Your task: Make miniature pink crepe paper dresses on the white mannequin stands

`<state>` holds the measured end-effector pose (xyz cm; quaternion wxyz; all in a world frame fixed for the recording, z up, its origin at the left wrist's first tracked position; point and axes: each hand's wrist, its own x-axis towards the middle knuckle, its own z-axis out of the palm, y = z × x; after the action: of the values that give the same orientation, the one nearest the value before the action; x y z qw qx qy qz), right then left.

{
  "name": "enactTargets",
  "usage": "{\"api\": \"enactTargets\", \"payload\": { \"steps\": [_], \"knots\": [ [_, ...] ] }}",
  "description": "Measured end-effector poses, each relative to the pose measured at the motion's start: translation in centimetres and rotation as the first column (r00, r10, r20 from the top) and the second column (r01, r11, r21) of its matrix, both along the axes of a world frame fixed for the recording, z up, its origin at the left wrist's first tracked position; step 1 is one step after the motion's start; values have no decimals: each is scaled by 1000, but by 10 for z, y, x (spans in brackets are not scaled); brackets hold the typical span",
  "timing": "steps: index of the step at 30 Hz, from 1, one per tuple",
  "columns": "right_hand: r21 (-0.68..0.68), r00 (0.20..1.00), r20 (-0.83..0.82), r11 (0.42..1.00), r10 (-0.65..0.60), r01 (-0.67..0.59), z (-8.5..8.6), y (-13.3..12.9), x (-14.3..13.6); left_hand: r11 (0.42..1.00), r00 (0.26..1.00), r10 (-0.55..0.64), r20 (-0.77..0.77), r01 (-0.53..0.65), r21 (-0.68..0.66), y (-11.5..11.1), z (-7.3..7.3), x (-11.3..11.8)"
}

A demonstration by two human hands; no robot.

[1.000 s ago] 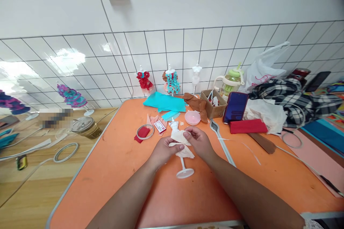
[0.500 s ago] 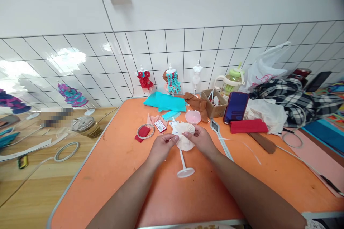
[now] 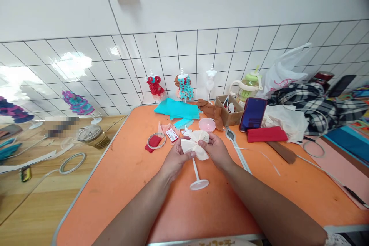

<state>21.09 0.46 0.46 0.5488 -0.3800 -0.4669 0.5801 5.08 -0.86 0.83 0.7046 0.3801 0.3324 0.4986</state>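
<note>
Between my two hands is a cream piece of pleated crepe paper point(image 3: 193, 145), fanned out in soft folds. My left hand point(image 3: 174, 160) is closed on its left and lower edge, with the thumb in front and the fingers partly behind. The thumb and fingers of my right hand point(image 3: 217, 150) pinch it near its gathered middle. Under the paper lies a small white dress-form stand point(image 3: 199, 184), its round base towards me. The paper covers most of its body, and a bit of the white top shows above.
Behind my hands are turquoise crepe paper point(image 3: 176, 108), a pink dish point(image 3: 206, 125), a cardboard box point(image 3: 230, 112) and a phone point(image 3: 253, 115). A tape roll point(image 3: 156, 141) lies left on red paper. Grey scissors point(image 3: 238, 149) lie to the right. Small dressed mannequins point(image 3: 155, 86) stand along the wall.
My left hand has shifted from a pinch near the paper's middle to its left edge, the fingers going behind. The paper now spreads wider to the left.
</note>
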Motion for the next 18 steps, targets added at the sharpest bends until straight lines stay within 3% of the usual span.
{"api": "enactTargets", "payload": {
  "steps": [5, 12, 14, 18],
  "knots": [
    [5, 999, 42, 1000, 21, -21, -1, 3, 4, 993, 991, -118, 63, 120, -20, 5, -1, -6],
    [-33, 1000, -23, 999, -10, 9, 1, 1, 3, 996, 995, -91, 39, 90, 19, 4, 2, -5],
    [-90, 993, -115, 995, 31, -42, 3, -2, 2, 999, 997, -49, 52, 48, 18, 5, 1, -5],
    [-168, 946, -236, 949, 222, -265, 6, -7, -3, 997, 997, 74, -23, -73, 13, 9, -2, -7]
  ]
}}
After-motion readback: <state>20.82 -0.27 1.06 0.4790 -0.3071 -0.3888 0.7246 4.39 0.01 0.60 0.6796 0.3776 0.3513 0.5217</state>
